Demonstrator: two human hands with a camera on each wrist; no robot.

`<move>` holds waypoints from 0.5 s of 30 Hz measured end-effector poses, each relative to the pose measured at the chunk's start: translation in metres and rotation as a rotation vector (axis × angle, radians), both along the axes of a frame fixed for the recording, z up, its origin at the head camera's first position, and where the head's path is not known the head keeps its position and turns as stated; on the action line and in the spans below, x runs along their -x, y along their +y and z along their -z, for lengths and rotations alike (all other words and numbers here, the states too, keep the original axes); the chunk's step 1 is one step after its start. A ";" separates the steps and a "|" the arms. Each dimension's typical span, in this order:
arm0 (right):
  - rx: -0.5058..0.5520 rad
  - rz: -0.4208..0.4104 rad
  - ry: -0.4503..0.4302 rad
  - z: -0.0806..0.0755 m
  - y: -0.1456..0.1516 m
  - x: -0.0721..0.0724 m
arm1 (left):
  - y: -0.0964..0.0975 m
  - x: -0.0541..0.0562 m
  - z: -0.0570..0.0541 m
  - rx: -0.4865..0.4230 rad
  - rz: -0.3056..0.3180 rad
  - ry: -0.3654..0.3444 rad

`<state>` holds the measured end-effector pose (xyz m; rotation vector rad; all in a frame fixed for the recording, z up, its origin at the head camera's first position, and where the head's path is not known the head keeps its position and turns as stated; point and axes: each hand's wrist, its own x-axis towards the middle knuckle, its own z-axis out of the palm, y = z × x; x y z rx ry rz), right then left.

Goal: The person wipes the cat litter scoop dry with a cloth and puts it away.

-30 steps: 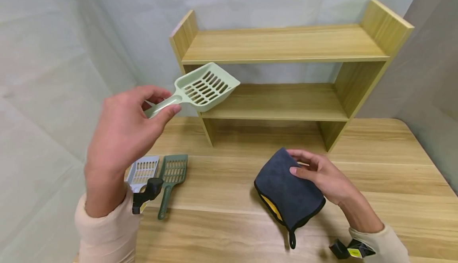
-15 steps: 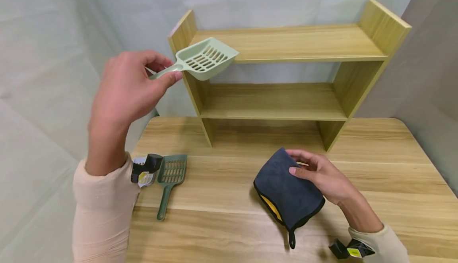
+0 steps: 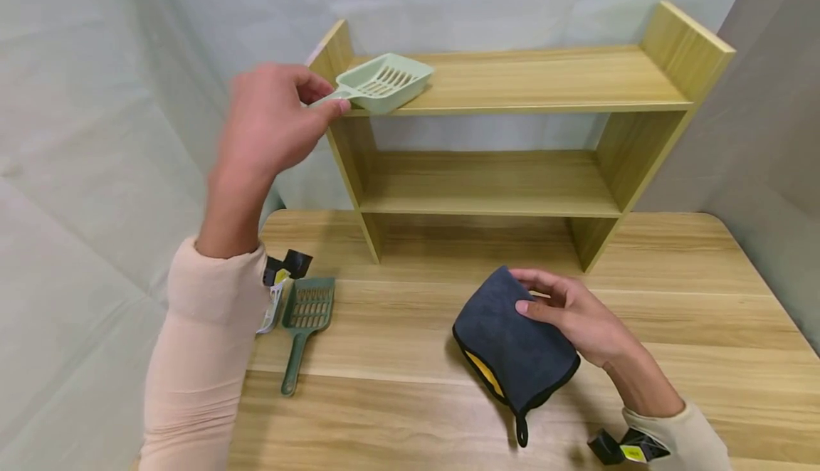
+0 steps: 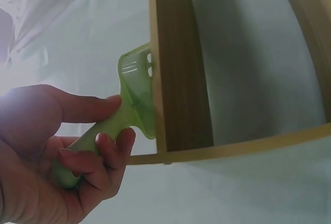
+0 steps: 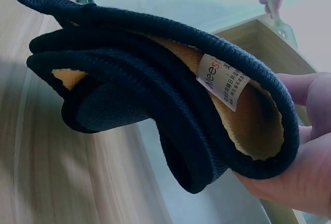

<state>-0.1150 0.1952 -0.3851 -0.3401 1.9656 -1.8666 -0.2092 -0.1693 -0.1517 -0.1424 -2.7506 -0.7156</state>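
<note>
My left hand grips the handle of a pale green slotted litter scoop at the left end of the top shelf. In the left wrist view the scoop overlaps the shelf's edge; whether it touches the board I cannot tell. My right hand pinches a folded dark grey cloth with black edging, a hanging loop and a yellow inner side. A white label shows between its folds in the right wrist view.
A wooden shelf unit with two boards stands at the back of the wooden table. A dark green scoop lies at the left, beside a pale scoop partly hidden by the left sleeve.
My left hand has raised the pale green scoop from in front of the middle shelf up to the top shelf, and slightly right. The right hand and the cloth have stayed nearly still.
</note>
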 end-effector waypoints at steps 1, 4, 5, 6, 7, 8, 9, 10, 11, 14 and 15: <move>-0.001 0.000 0.001 0.000 0.000 0.000 | 0.002 0.002 0.000 0.004 -0.002 -0.001; 0.002 -0.004 0.001 0.000 0.000 0.000 | 0.007 0.008 0.000 0.008 -0.002 0.002; 0.003 -0.006 0.002 0.000 0.000 0.000 | 0.008 0.010 0.000 0.009 -0.003 0.004; 0.003 -0.008 0.003 0.000 0.000 0.000 | 0.009 0.011 0.000 0.012 -0.007 0.007; 0.003 -0.009 0.004 0.000 0.000 0.000 | 0.010 0.012 0.000 0.014 -0.011 0.009; 0.003 -0.010 0.005 0.000 0.000 0.000 | 0.011 0.013 -0.001 0.015 -0.015 0.011; 0.003 -0.010 0.005 0.000 -0.001 0.000 | 0.012 0.014 -0.001 0.018 -0.022 0.013; 0.002 -0.010 0.008 0.000 -0.001 0.000 | 0.013 0.015 -0.001 0.025 -0.028 0.015; 0.000 -0.010 0.009 0.000 -0.001 0.000 | 0.013 0.015 -0.001 0.028 -0.034 0.020; -0.002 -0.009 0.014 0.000 -0.001 0.000 | 0.014 0.015 0.000 0.030 -0.034 0.033; -0.004 -0.010 0.016 0.000 -0.001 0.000 | 0.013 0.014 0.000 0.030 -0.031 0.038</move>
